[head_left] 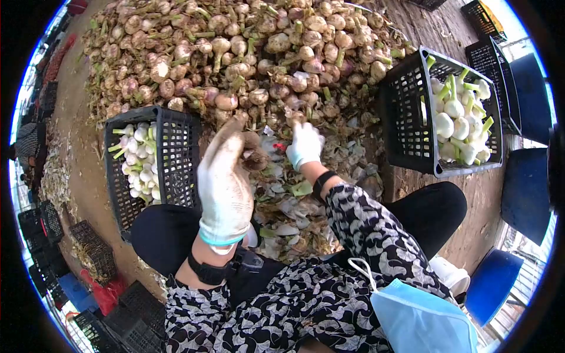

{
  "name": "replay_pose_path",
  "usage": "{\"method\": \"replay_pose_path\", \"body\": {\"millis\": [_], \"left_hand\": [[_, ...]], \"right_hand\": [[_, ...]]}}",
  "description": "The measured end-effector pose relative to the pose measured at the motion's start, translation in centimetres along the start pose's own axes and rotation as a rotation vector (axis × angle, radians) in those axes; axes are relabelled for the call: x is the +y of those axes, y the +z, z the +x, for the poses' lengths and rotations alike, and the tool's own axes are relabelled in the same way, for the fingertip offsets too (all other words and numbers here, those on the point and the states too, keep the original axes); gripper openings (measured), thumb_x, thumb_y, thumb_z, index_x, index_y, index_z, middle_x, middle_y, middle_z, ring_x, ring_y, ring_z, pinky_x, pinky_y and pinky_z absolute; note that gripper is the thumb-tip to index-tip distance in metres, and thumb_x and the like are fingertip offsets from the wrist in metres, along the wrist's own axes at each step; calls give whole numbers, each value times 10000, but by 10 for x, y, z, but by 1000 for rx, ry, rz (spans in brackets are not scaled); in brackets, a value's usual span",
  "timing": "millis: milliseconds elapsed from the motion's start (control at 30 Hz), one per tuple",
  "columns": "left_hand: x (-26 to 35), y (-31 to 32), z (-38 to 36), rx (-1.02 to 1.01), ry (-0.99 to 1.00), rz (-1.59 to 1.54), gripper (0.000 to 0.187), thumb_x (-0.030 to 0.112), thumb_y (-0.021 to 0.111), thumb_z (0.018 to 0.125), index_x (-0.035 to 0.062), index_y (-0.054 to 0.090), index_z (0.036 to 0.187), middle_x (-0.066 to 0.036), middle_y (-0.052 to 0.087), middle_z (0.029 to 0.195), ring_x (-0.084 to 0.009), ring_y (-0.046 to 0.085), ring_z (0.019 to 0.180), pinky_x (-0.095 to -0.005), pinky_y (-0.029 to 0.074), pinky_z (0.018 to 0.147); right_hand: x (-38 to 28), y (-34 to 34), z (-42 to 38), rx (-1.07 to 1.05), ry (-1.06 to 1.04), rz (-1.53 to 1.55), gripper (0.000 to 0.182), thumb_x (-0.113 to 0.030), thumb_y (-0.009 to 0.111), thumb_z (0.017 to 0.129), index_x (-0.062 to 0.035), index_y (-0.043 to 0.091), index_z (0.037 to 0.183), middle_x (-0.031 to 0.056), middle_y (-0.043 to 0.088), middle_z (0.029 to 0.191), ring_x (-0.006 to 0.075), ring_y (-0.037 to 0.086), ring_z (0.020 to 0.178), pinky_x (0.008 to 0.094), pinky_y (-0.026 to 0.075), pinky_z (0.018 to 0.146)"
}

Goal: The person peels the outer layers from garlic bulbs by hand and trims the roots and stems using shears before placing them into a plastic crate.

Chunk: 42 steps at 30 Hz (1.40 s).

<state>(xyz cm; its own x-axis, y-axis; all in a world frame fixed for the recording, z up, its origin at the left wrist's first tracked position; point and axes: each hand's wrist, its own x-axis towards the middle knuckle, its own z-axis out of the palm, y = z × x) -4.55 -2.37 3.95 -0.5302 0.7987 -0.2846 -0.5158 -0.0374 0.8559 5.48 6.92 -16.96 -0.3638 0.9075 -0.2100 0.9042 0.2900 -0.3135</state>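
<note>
My left hand (225, 185), in a white glove stained brown, is raised in front of the pile with its fingers curved around a dirty garlic bulb (255, 159). Another brown bulb shows just above that one, against the fingers. To the right, my right hand (305, 145), also gloved, is closed at the near edge of the garlic pile (235, 59). A small red piece (279, 146) sticks out beside its fingers; what it belongs to is hidden. The heaped bulbs are unpeeled, soil-marked, with short stems.
Peeled white garlic fills a black crate (179, 156) on the left and another black crate (406, 112) on the right. Garlic skins (294, 220) litter the ground between my knees. Blue barrels (525, 194) stand at far right, several dark crates (94, 250) at far left.
</note>
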Motion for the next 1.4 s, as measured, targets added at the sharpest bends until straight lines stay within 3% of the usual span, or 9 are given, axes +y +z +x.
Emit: {"method": "replay_pose_path", "body": {"millis": [167,300,433,600,700,733,900,1100,1400], "left_hand": [[-6,-15,12,50,20,124,398,184,505,902,-60,499,1217,-104,610,1048,-159,543,998,-280,387,912],[-23,-30,21,-44,-101,287,358,280,464,946,16,508,1183,-60,561,1007,-176,559,942,-320,470,822],[-35,-7,14,-369,-531,-237,351,291,449,960,19,530,1167,-77,601,1069,-179,571,953,-322,459,858],[-24,22,1,-296,39,260,590,114,716,787,-90,418,1253,-122,531,1169,-172,537,1024,-306,438,918],[-30,22,5,-298,804,823,762,70,827,596,-17,457,1256,-174,488,1188,-293,537,1052,-353,455,905],[-30,24,3,-306,806,826,762,70,827,596,-17,457,1256,-174,488,1188,-293,537,1052,-353,455,905],[-36,28,1,-349,888,895,775,191,853,574,-9,479,1223,-191,485,1186,-339,524,1070,-392,452,898],[-41,31,4,-369,848,831,768,226,856,566,1,499,1208,-191,488,1183,-329,532,1061,-386,458,893],[-39,26,11,-353,870,820,746,320,834,611,-5,510,1200,-175,487,1176,-299,533,1054,-373,464,881]], "right_hand": [[19,-27,51,-94,287,593,241,-192,538,813,-13,610,957,194,649,854,321,631,778,406,476,675],[37,-134,25,-348,-128,1102,262,-128,535,819,-26,574,1057,82,640,926,156,600,835,321,475,689],[34,-196,-43,-473,-347,1672,367,-137,528,893,10,484,1226,62,585,1124,113,548,1025,232,433,879],[33,-204,-79,-431,12,1702,393,-242,629,869,-101,483,1206,-4,607,997,102,600,853,228,475,663],[25,-184,-80,-409,225,1999,323,-200,601,879,-90,516,1170,19,625,960,143,610,810,257,486,670],[25,-166,-74,4,-362,1263,254,-152,574,883,-68,553,1122,56,628,923,198,615,801,282,492,692],[8,-190,-74,-81,-60,1592,185,-117,615,840,9,618,975,85,652,864,160,603,734,272,487,688],[33,-185,-65,33,-441,1056,211,-149,576,870,-16,628,1025,106,650,963,197,609,828,321,478,763],[38,-187,-66,-250,-360,1482,598,-446,689,786,12,532,1138,92,606,1059,175,592,918,303,469,838]]}}
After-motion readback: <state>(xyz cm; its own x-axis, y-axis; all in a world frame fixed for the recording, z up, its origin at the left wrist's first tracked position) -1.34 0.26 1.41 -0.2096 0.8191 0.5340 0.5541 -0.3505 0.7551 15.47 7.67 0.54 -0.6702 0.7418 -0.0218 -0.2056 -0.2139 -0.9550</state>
